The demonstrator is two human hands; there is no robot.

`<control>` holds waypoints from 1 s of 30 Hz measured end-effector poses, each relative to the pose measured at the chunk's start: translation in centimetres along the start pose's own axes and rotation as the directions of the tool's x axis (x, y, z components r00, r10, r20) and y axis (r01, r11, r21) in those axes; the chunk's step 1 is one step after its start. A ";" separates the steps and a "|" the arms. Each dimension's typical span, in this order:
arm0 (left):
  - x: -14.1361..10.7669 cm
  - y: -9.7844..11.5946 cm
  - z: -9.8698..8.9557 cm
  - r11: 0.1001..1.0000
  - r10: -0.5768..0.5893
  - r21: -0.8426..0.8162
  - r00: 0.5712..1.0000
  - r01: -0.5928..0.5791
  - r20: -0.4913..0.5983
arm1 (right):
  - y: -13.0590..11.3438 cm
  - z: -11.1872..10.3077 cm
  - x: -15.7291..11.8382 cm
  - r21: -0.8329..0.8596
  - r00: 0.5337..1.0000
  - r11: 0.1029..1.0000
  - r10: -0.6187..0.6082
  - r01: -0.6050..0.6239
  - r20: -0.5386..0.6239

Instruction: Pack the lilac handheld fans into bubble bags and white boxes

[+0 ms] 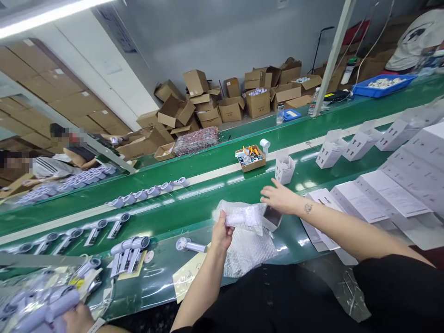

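Observation:
My left hand (222,232) is closed on a lavender handheld fan in a bubble-wrap bag (244,217), held above a stack of bubble-wrap bags (249,252). To the right, my right hand (280,198) is raised with its fingers apart and nothing in them. Below and beside it lies a small open white box (273,218), partly hidden by the wrapped fan. Just beyond my right hand, an open white box (285,167) stands upright on the green belt. An unwrapped fan (190,245) lies left of my left hand.
A small carton of parts (252,159) stands on the belt. White boxes (330,150) and flattened boxes (364,196) are at the right. Fan bodies (128,254) lie at the left, near another person's hand (79,319). A blue tray (367,91) sits at the back right.

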State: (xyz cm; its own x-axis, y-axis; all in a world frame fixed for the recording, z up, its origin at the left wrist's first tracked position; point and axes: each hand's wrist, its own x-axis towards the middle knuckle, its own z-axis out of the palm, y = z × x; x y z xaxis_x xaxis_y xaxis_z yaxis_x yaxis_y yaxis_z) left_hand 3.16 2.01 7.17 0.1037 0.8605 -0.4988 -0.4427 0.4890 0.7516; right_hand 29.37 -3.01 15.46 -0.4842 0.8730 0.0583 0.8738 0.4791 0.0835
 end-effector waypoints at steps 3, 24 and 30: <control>0.0 -0.1 -0.7 1.000 -0.012 0.000 0.999 0.012 -0.036 | -0.4 1.0 -3.7 0.289 0.876 0.914 0.369 -0.283 -0.309; 0.3 0.6 14.3 -0.163 0.609 0.879 0.655 -0.448 0.447 | -6.2 14.8 -3.3 0.756 0.654 0.510 0.742 -0.409 -0.147; 0.1 -0.6 12.6 0.282 0.582 0.795 0.755 -0.536 0.302 | -5.8 14.5 -2.7 0.754 0.776 0.602 0.596 -0.264 -0.204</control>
State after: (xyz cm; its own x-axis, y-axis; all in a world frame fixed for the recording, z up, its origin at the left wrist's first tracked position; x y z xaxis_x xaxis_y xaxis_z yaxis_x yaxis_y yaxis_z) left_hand 14.62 3.61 12.13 0.0896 0.9774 0.1916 0.5278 -0.2098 0.8231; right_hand 26.24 -6.83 0.42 0.1357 0.9448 0.2983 0.6875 0.1270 -0.7150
